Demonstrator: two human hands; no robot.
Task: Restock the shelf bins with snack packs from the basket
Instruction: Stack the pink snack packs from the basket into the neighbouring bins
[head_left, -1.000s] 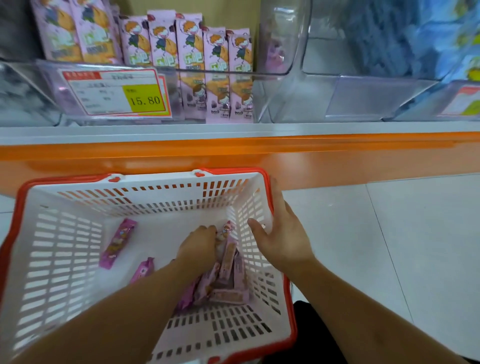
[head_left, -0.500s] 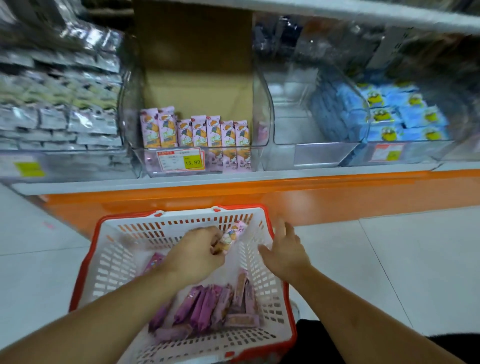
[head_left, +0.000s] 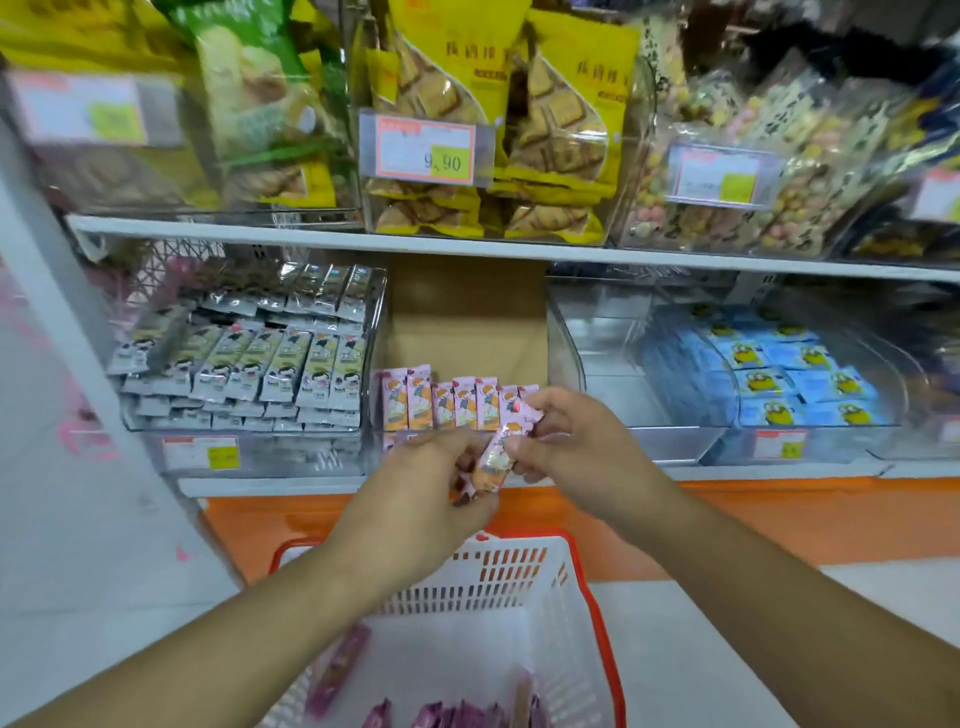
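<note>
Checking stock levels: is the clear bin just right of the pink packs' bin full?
No, that clear bin looks empty, between the pink snack packs and blue packs.

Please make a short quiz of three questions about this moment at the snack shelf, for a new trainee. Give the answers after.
1. True or false: both hands are on the same pink snack pack.
2. The bin with the pink packs stands between which two bins? A) grey-white packs on its left and a clear bin with no packs visible on its right; B) blue packs on its left and yellow bags on its right; C) two bins of yellow bags.
3. Fill in: the basket below the hands has a ____ rim.

Key
1. True: the left hand and the right hand both pinch it.
2. A: grey-white packs, clear bin.
3. Red.
</note>
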